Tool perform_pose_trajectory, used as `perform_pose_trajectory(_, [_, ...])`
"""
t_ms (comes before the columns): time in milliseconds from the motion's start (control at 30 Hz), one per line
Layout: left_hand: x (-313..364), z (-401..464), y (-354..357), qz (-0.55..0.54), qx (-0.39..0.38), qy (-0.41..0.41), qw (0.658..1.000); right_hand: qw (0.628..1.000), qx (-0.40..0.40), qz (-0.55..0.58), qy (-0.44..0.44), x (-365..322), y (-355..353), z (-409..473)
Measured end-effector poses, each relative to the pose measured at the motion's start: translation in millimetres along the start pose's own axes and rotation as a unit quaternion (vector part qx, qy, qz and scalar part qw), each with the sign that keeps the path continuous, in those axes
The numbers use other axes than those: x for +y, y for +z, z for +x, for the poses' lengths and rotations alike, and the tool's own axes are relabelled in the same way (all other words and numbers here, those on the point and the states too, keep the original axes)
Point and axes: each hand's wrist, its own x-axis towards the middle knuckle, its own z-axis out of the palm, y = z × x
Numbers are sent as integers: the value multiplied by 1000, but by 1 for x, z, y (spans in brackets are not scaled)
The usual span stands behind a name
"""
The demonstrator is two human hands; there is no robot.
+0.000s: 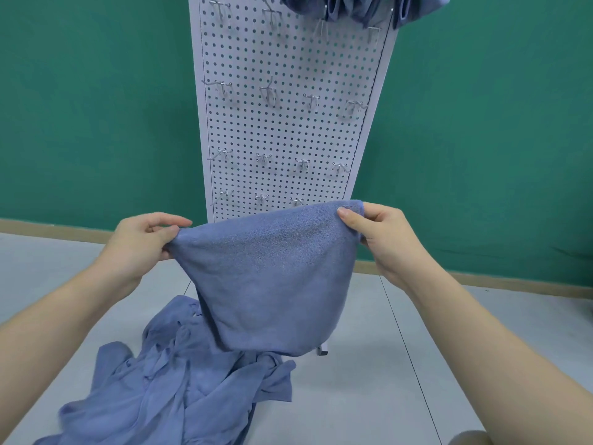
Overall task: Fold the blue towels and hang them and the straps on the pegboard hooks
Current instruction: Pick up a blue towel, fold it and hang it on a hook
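At frame centre, the left hand [141,242] and right hand [382,239] each pinch an upper corner of the folded blue terry towel [266,284], both grips grasping it.

A towel [269,284] hangs before the pegboard [288,123] (more towels [179,390] heaped below, on the floor [401,364]).

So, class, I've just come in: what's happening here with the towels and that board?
A person holds a blue towel up in front of the pegboard, the left hand pinching one top corner and the right hand the other. It hangs folded, not yet on a hook. More blue cloth lies in a pile on the floor, and some towels already hang at the board's top.
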Motion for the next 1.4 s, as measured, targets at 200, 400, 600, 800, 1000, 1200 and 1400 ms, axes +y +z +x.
perform_pose_trajectory(200, [-1, 0, 0, -31, 37, -14, 999, 1000, 5, 1, -14, 1, -1, 0])
perform_pose_trajectory(400, [2, 0, -1, 15, 7, 4, 1000, 1000, 25, 0, -19, -1, -2, 0])
perform_pose_trajectory(600, [1, -1, -1, 198, -47, 50, 978, 995, 88, 8, -46, -5, -2, -2])
perform_pose_trajectory(800, [2, 1, -2, 277, -42, 96, 955, 995, 94, 14, -40, -7, -2, -2])
perform_pose_trajectory(1000, [5, -4, 1, 126, -7, 113, 986, 994, 103, 30, -14, -3, -12, 3])
perform_pose_trajectory(1200, [12, -6, 6, -111, 11, 79, 991, 996, 80, 37, 25, 2, -10, 6])
perform_pose_trajectory(1400, [19, -6, 13, -225, 44, 40, 973, 998, 40, 40, 36, 2, -3, 7])
